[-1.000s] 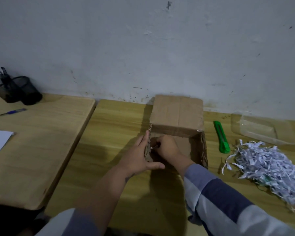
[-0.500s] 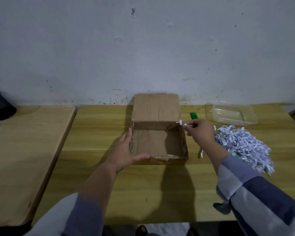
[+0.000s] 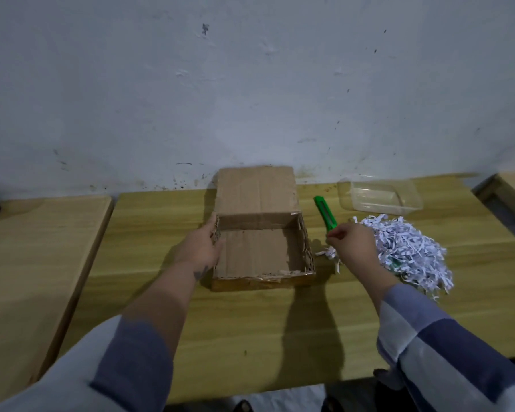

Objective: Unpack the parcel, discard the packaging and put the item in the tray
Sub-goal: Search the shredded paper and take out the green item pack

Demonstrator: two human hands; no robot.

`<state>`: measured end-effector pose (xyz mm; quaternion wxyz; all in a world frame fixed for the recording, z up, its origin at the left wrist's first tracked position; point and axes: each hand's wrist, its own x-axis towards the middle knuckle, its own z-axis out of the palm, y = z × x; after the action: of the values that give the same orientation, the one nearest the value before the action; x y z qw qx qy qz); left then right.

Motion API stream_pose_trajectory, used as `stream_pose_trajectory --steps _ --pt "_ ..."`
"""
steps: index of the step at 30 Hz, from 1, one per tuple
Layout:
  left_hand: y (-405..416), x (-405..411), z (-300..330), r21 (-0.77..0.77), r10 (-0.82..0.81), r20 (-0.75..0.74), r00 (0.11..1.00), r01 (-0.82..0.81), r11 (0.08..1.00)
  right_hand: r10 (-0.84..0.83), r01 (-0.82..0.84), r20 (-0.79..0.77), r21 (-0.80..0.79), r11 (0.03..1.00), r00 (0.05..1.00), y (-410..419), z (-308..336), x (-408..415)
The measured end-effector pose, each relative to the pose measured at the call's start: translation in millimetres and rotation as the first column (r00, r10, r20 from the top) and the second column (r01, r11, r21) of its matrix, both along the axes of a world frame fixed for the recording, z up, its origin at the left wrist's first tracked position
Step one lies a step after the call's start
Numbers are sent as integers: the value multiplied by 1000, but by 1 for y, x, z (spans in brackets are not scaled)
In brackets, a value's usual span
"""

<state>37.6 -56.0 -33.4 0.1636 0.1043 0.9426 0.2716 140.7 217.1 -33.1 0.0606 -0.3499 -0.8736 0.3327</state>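
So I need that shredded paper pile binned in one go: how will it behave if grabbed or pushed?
The shredded paper pile is loose thin strips, so it is probably very light and floppy. A grab will likely shed bits: strays already lie by the right hand. Pushing may scatter it.

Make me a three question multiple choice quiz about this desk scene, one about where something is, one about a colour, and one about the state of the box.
1. Where does the shredded paper lie?
A. Inside the box
B. On the table, right of the box
C. In the clear tray

2. What colour is the utility knife?
A. Green
B. Red
C. Black

3. How is the cardboard box?
A. Taped shut
B. Crushed flat
C. Open, flap up

Answers:
1 B, the pile sits on the wood beside the right hand.
2 A, its handle is bright green.
3 C, the inside shows bare, the flap stands at the back.
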Motion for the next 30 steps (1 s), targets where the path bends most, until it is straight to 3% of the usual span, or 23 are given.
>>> stream_pose_trajectory --steps 4,7,14,22,23,25,27,28,30 --pt "6 3 -3 50 74 -9 997 -74 996 73 -72 -3 -144 987 997 -26 -4 -9" --pt "7 9 0 86 119 -43 992 -115 990 172 -169 20 -92 981 985 -36 -4 -17" --pt "-1 22 12 258 206 -141 968 -165 952 127 -144 -158 -101 984 979 -43 -3 -18" --pt "0 28 11 265 236 -170 957 -186 946 129 -158 -201 -138 978 971 -42 -6 -17" --pt "0 28 11 262 241 -170 955 -192 946 143 -165 -198 -97 982 970 -42 -7 -16" --pt "2 29 12 251 257 -173 951 -210 945 241 -206 -200 181 962 950 -45 -8 -16" --pt "4 30 11 247 272 -170 947 -226 942 407 -267 -252 448 853 878 -54 -3 -20" --pt "5 30 11 252 277 -166 946 -231 940 492 -314 -267 505 804 829 -60 1 -24" --pt "8 30 13 257 285 -162 945 -239 936 632 -507 -190 447 737 751 -73 10 -36"
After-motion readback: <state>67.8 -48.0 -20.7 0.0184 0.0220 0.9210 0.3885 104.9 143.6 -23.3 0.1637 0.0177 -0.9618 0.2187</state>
